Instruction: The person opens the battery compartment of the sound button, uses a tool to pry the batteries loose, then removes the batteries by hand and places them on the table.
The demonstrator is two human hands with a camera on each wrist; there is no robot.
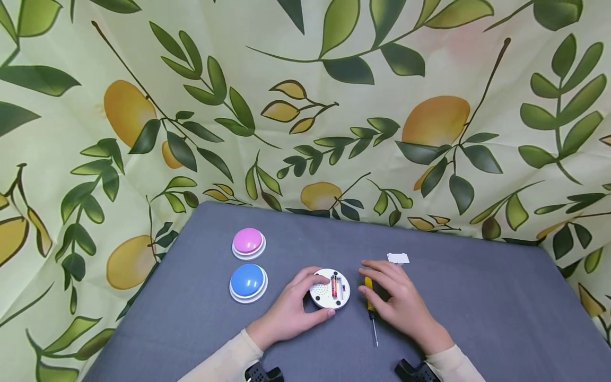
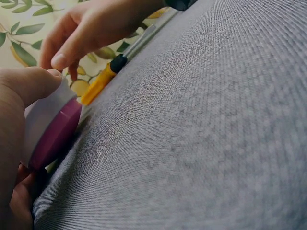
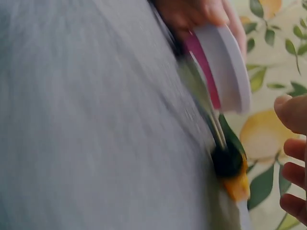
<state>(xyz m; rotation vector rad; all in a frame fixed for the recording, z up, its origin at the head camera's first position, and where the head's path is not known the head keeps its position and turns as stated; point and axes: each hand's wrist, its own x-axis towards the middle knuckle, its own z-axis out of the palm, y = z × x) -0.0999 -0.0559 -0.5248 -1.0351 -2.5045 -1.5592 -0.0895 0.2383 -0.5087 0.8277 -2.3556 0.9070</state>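
Unit of round white plastic w/ a magenta dome (image 1: 329, 298) sits in the L hand (image 1: 292, 313), underside up, dome down. L grip is clamped on its rim: thumb at the near side, fingers at the far L side, so most of the unit lies R of the palm. Reddish cylindrical battery (image 1: 334, 286) is in its slot, R of ctr. R hand (image 1: 401, 297) has fingers apart, loosely bent, above & just beside a screwdriver w/ yellow-and-black handle (image 2: 100, 84); can't tell if any fingertip touches it. Screwdriver lies on the grey cloth tabletop (image 1: 477, 307), shaft pointing near. Small white rectangular piece (image 1: 398, 258) is just far of the R hand. Well L: blue-domed round white-based button (image 1: 247, 281), w/ a pink-domed one (image 1: 247, 241) just far of it.
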